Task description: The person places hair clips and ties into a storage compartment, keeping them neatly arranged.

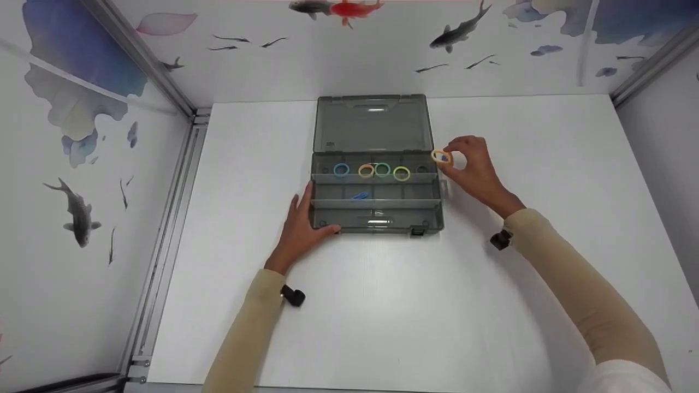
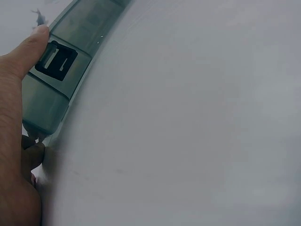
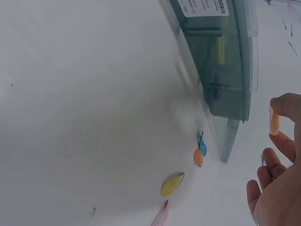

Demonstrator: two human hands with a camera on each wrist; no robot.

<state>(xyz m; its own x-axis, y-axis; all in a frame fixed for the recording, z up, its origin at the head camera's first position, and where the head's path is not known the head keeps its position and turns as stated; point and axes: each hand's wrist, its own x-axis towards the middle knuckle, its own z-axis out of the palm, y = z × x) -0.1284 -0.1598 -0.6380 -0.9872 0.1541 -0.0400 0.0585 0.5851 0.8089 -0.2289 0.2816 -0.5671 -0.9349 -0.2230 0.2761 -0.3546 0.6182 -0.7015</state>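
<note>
A grey see-through divider box lies with its lid folded back. My left hand rests at its front left corner, thumb along the front wall and fingers by the left side; the thumb lies near a dark latch. Beyond the right side, my right hand pinches an orange ring between thumb and forefinger, raised beside the box. A blue ring, an orange one, a green ring and a yellow ring sit in the back row.
A small bunched blue item lies in the middle row. Painted walls with metal rails border the white table at the left and back. Petal-like shapes, one of them yellow, show in the right wrist view.
</note>
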